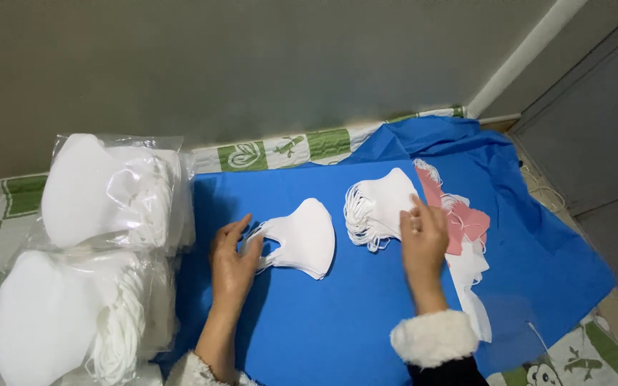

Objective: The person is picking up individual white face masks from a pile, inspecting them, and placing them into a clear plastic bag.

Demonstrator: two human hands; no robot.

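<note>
Bagged masks [51, 322] cut off at left edge; forearms below.

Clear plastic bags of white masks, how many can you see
2. One bag of white masks lies at the far left of the blue cloth; the other bag lies nearer, partly cut off. More may be out of frame.
</note>
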